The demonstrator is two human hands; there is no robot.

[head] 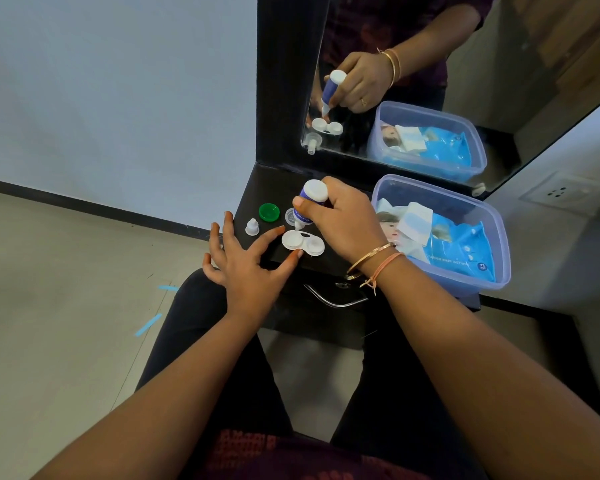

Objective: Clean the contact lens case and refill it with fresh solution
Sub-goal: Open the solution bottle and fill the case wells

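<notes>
A white contact lens case [303, 242] with two open wells lies on the black shelf [253, 188]. My right hand [340, 223] grips a small blue-and-white solution bottle [309, 206], tipped upside down with its nozzle just above the case's left well. My left hand [246, 261] has its fingers spread; thumb and forefinger touch the case's left and front edge and pin it to the shelf. A green lid [269, 212], a clear lid [290, 216] and the bottle's white cap [252, 227] sit on the shelf behind the case.
A clear plastic tub [492, 237] holding a blue wet-wipes pack stands to the right on the shelf. A mirror [430, 81] rises behind it. A metal drawer handle [333, 299] sits below the shelf front. My knees are under the shelf.
</notes>
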